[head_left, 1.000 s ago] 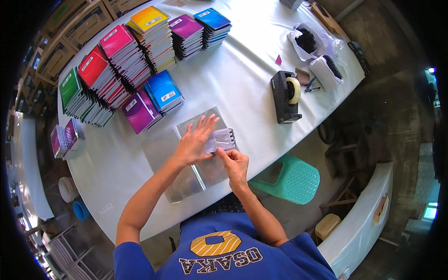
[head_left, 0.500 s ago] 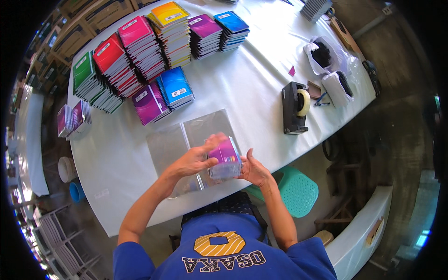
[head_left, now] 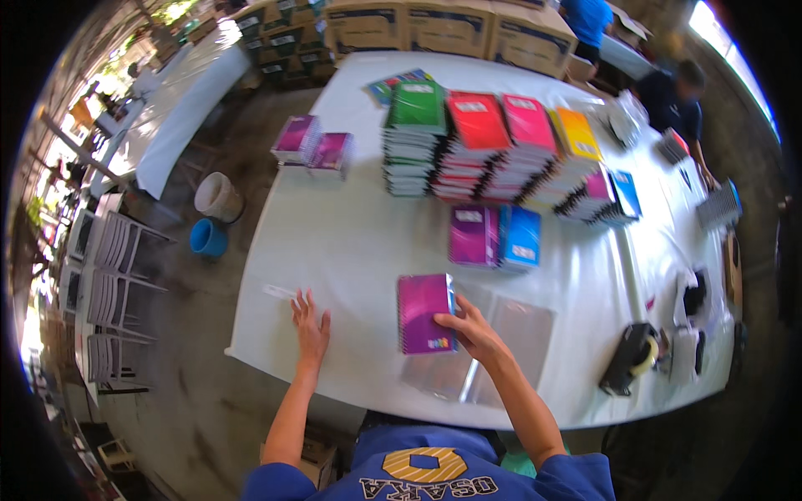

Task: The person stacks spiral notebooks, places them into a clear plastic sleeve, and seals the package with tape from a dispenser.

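Observation:
A purple spiral notebook [head_left: 420,301] is in my right hand [head_left: 478,334], with the thumb lying across its cover. How many notebooks lie beneath that cover I cannot tell. My left hand [head_left: 311,327] is open over the white table, its fingers spread, close to a thin pale strip [head_left: 278,291]. Clear plastic sleeves [head_left: 522,330] lie partly under my right hand and the notebook. Just beyond them are a purple notebook stack [head_left: 473,236] and a blue notebook stack [head_left: 521,236], side by side.
Tall stacks of green notebooks [head_left: 418,108], red notebooks [head_left: 478,121], pink and yellow ones stand at the back. Two small purple packs [head_left: 297,140] sit at the far left. A black tape dispenser [head_left: 626,359] is at the right. Another person [head_left: 672,100] is beyond the far right corner.
The view has swung left. My left hand has let go of the purple notebook and reached out left over the table; my right hand now holds the notebook alone.

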Demonstrator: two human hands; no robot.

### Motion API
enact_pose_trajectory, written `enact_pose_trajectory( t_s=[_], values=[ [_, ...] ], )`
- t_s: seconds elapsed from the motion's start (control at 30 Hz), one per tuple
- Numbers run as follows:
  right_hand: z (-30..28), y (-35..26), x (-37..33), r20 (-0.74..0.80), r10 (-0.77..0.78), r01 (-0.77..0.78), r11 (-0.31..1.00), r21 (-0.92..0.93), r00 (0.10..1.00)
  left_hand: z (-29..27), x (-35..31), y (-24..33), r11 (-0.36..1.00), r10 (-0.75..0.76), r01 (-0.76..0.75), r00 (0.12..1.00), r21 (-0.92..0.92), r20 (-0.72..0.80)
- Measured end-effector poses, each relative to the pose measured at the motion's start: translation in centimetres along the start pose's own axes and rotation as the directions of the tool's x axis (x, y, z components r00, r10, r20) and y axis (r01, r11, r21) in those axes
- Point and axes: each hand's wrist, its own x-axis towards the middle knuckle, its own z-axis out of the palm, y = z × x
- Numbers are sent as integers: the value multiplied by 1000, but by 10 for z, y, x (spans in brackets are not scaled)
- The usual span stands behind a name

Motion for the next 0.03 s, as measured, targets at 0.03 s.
enact_pose_trajectory(
  t_s=[0.03],
  values=[
    [28, -11, 36, 61, -28, 32, 998, -57, 998, 3, 1, -32, 996, 4, 1, 999, 87, -54]
  ],
)
